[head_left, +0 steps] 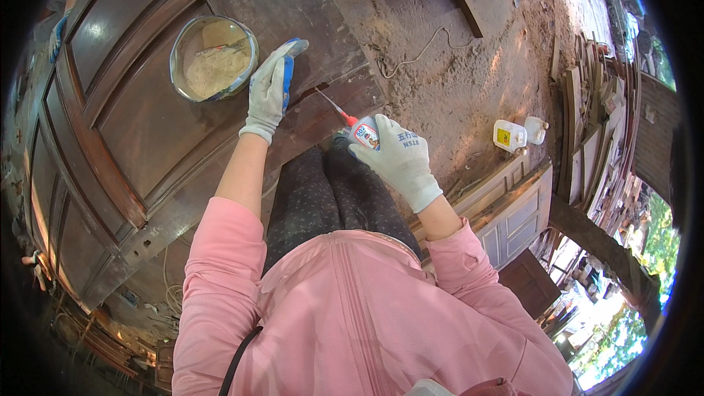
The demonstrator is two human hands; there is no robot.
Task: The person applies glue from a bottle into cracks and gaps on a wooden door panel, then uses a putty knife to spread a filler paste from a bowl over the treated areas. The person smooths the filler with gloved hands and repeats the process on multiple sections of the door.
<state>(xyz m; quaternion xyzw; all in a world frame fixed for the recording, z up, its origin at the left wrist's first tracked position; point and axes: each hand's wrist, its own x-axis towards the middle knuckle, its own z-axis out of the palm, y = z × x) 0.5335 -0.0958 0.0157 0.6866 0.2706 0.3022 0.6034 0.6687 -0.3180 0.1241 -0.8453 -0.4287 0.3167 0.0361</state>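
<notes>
My right hand [400, 158], in a white work glove, is wrapped round a small glue bottle [364, 134] with a red cap and a long thin nozzle. Its nozzle points up and left, the tip by a dark reddish gouge [312, 93] along the edge of a brown panelled wooden door [257, 7]. My left hand [271, 90], gloved in white with a blue palm, is held edge-on over the door, fingers stretched out and holding nothing. Just left of it, a round tub [173, 66] of beige powder rests on the door, with a flat tool [220, 48] lying in the powder.
Another person's blue-gloved hand [57, 37] touches the door's far left edge. On the dirt floor to the right stand white plastic containers [510, 136]. Pale door panels [513, 220] lie near my right elbow, and stacked wooden boards [587, 125] line the right side.
</notes>
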